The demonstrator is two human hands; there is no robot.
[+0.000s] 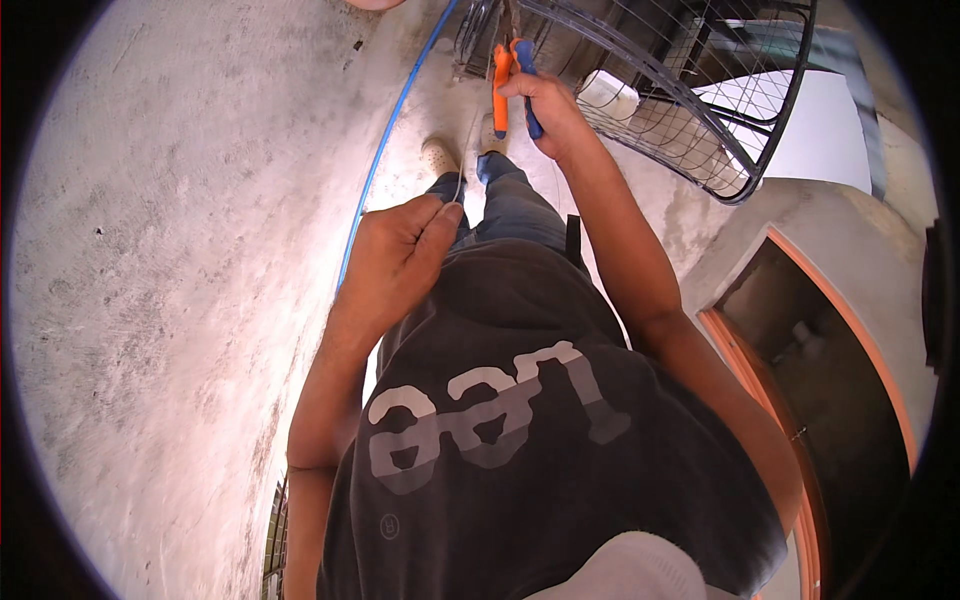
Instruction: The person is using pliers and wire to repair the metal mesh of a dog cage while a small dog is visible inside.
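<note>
upper centre of the frame: my right hand (548, 108) is closed around pliers (510, 85) with orange and blue handles, noses hidden at the wire cage (700, 120). centre: my left hand (405, 255) pinches a thin wire (462, 175) between thumb and forefinger. i judge the step goes best with the wire held taut and the pliers squeezed steadily. a blue pipe (385, 150) runs along the concrete wall (180, 250) at left.

Rough matt concrete wall (180, 250); pliers (510, 85) with glossy plastic handles (orange, blue).
</note>
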